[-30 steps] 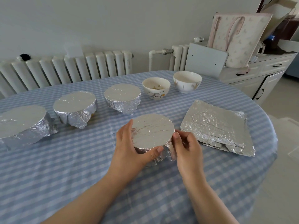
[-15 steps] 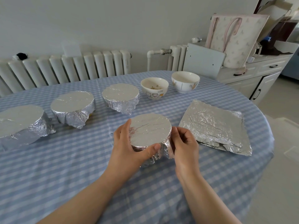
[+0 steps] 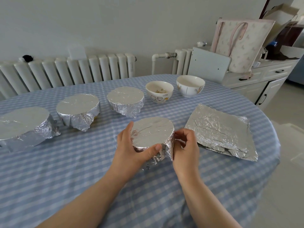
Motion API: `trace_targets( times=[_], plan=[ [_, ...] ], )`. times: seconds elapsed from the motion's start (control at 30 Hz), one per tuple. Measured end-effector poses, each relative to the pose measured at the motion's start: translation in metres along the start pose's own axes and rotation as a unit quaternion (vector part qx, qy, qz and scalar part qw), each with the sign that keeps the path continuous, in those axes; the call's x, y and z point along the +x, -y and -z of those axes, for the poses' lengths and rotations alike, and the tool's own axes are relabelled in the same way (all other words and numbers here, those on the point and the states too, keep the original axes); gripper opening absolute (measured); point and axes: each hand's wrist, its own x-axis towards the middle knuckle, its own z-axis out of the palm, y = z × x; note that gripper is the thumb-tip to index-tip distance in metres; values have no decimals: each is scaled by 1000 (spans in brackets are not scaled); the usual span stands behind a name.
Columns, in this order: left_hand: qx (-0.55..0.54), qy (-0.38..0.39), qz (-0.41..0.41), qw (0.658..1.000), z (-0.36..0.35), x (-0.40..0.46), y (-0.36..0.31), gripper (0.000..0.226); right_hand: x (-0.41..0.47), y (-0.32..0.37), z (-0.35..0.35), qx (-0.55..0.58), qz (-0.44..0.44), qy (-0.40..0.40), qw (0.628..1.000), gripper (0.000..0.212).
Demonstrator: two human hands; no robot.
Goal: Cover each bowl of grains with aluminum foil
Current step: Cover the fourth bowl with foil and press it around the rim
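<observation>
You are working at a round table (image 3: 49, 186) dressed in a blue-and-white checked cloth, and the bowl you are wrapping (image 3: 153, 130) sits near its middle, a little toward your edge. Your left hand (image 3: 130, 152) curls round the near-left side of that bowl, thumb pressed on the foil below the rim, fingers up the left wall. Your right hand (image 3: 185, 148) has its fingers bent in close, pinching the crumpled foil skirt at the bowl's right side.

Toward the far edge a curved row runs from the left edge inward: three foil-covered bowls (image 3: 23, 124) (image 3: 78, 109) (image 3: 125, 100), then a cartoon-printed bowl (image 3: 159, 92) with some grains in its bottom, then a plain white bowl (image 3: 190, 85), both of these last uncovered. A stack of flat foil sheets (image 3: 220, 132) lies by the right edge, just beside your right hand.

Beyond the far edge white radiators (image 3: 74, 71) stand along a pale wall. Off the far-right edge a white cabinet (image 3: 256, 79) carries a patterned tote bag (image 3: 238, 43), with a grey panel (image 3: 209, 63) leaning in front of it. Pale floor shows past the right edge.
</observation>
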Motion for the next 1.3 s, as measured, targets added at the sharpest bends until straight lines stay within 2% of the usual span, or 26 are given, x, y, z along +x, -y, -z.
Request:
trace_targets(
  times=[0.07,0.17,0.23,0.33,0.43,0.53,0.63,0.77,0.9,1.0,1.07,1.17,1.23,1.3],
  plan=[
    [-7,-7,-4,1000,0,-1,0,125,-3,2,5,-26,6,5,1000,43],
    [14,-14,-25,999,-4,-5,-1,102,-5,2,18,-59,-10,32,998,55],
    [50,-14,-45,998,-9,-9,0,111,-3,5,28,-45,-27,45,998,48],
    [108,-10,-61,992,-15,-14,1,127,1,12,34,-1,-65,64,996,22],
    [147,-13,-78,986,-16,-20,0,120,3,7,30,26,-93,82,992,42],
    [170,-8,-82,982,-13,-22,-4,115,7,2,27,37,-110,83,990,35],
    [173,8,-63,983,-5,-15,-8,127,8,-2,27,38,-100,104,989,35],
    [203,38,-54,977,6,-2,-7,137,2,-3,30,16,-88,132,987,51],
    [252,31,-35,967,6,-1,-7,143,4,-4,32,38,-88,135,986,28],
    [282,27,-28,959,5,-10,-13,146,10,-3,32,67,-93,123,986,29],
    [326,18,-38,945,10,-12,-15,140,16,-1,33,49,-89,131,986,18],
    [371,-37,-86,924,16,-5,-11,125,20,0,35,26,-77,141,987,12],
    [351,-60,-147,923,18,3,-7,102,20,0,35,14,-67,137,988,11],
    [329,-21,-218,918,18,11,-4,81,19,0,34,8,-63,134,989,11]
  ],
)
